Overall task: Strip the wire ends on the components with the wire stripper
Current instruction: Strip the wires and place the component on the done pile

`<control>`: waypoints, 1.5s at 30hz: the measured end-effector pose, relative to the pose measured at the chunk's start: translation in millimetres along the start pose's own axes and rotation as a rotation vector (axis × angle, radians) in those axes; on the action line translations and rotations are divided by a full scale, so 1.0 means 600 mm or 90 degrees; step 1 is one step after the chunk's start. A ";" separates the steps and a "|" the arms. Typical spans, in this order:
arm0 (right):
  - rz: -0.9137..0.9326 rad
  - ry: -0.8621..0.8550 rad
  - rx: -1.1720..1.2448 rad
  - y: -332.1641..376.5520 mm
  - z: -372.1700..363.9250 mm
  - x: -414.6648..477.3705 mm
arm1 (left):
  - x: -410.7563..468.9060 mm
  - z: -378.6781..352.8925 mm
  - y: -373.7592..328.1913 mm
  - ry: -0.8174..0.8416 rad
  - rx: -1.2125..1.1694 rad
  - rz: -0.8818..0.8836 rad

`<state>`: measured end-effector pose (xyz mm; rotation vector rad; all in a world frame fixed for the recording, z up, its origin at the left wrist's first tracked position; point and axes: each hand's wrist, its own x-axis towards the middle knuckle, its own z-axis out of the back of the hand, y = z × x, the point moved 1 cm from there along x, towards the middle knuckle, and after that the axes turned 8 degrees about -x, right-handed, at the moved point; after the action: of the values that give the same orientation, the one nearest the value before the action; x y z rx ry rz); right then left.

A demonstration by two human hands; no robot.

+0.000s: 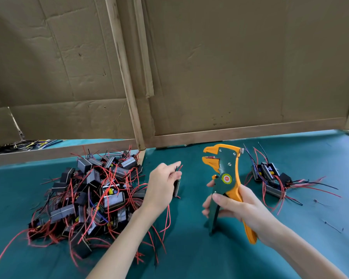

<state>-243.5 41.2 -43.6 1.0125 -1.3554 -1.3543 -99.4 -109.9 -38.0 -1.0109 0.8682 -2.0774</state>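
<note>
- Loose wires (22,144): a dark tangle with some yellow strands, at ten o'clock of the scene, lying behind a wooden rail (58,153).
- Pile of components (89,196): many black blocks heaped on the counter (189,254), which has a teal cover. Red and black leads sprawl out on all sides. It sits at nine o'clock of the left hand, just beside the forearm.
- Left hand (161,184): raised near the centre, its grip closed on one component (177,188), a dark block half hidden behind the fingers. The wire ends (176,169), one black and one red, stick up toward twelve o'clock past the fingertips. Longer red leads trail down toward six o'clock.
- Wire stripper (226,178): orange and green, held upright at three o'clock of the component and apart from it. Its jaws stand apart and face nine o'clock, toward the wire ends without touching them.
- Right hand (240,210): grip clamped round the stripper's two handles, thumb and fingers about the green one. The orange handle runs out toward five o'clock under the palm.
- Second lot of components (270,176): a few black blocks with red, black and blue leads, on the counter at three o'clock of the stripper, well apart from the pile.
- Wire scraps (332,225): short dark bits on the cover at four o'clock of the right hand.
- Cardboard panels (240,67): brown and creased, on a wooden frame (127,81), walling the counter at twelve o'clock.
</note>
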 end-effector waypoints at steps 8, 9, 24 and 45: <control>-0.016 0.040 0.019 -0.003 0.003 0.004 | 0.001 0.020 -0.025 -0.056 -0.156 0.014; -0.015 0.040 0.018 -0.003 0.002 0.004 | -0.001 0.019 -0.028 -0.052 -0.158 0.006; -0.002 0.039 0.018 -0.002 0.001 0.002 | -0.005 0.025 -0.086 0.025 -0.134 -0.102; 0.023 0.062 0.042 0.016 -0.014 -0.015 | -0.002 0.056 -0.117 0.162 -0.102 -0.125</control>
<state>-232.6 48.5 -34.9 1.0796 -1.3471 -1.2247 -89.7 -78.7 32.5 -0.9593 1.1175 -2.3710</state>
